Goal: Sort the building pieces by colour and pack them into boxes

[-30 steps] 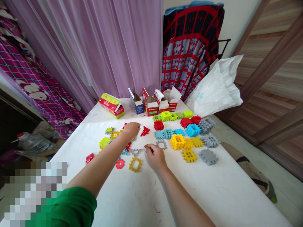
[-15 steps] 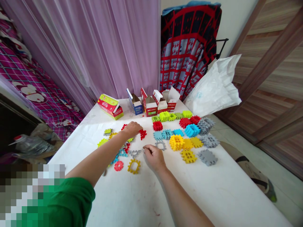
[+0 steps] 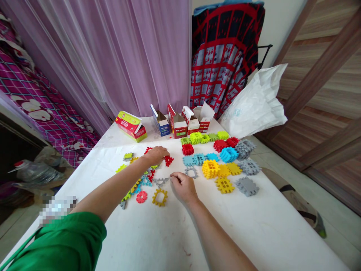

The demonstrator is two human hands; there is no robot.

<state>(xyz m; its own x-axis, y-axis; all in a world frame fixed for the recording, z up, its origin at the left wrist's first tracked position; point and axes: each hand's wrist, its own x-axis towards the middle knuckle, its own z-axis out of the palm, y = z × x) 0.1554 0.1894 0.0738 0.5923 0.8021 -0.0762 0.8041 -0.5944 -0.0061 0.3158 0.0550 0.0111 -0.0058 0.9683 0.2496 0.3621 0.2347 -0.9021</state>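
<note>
Left hand (image 3: 157,154) has shifted to the red triangle (image 3: 169,161), in from the table's (image 3: 163,241) far edge, fingers bent, grip I cannot tell; right hand (image 3: 185,186) is curled beside the grey triangle (image 3: 161,183), hold hidden. Blocks (image 3: 211,169) nearer the right edge sit by colour, likely to avoid mixing

Soft light brightens the white tabletop (image 3: 158,241), while the borders stretch and one patch (image 3: 58,210) is pixelated.

Yellow-and-red box (image 3: 129,126): white characters, too small for me to read. Blue box (image 3: 163,128): white line of print, illegible. Red box (image 3: 179,130): white print and green label, likewise illegible. White bag (image 3: 252,107): faint bluish printed mark, indistinct from where I stand.
</note>
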